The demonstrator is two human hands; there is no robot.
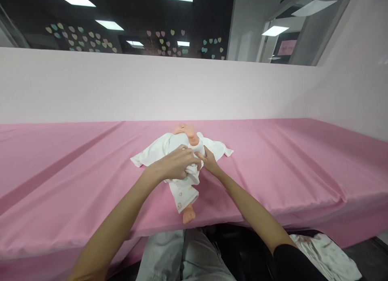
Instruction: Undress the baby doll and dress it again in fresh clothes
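Note:
A baby doll (185,132) lies on the pink table (287,159), its head away from me and one bare foot near the front edge. It wears a white printed garment (157,148) that spreads out to both sides. My left hand (176,164) rests on the doll's belly with its fingers pinched on the white cloth. My right hand (207,160) meets it from the right, fingers also closed on the garment at the doll's middle. Both hands touch each other over the cloth.
A pale pink wall (151,87) runs behind the table and along the right side. Another white printed cloth (324,252) lies on my lap at lower right. My grey trousers (182,256) show below the table's front edge.

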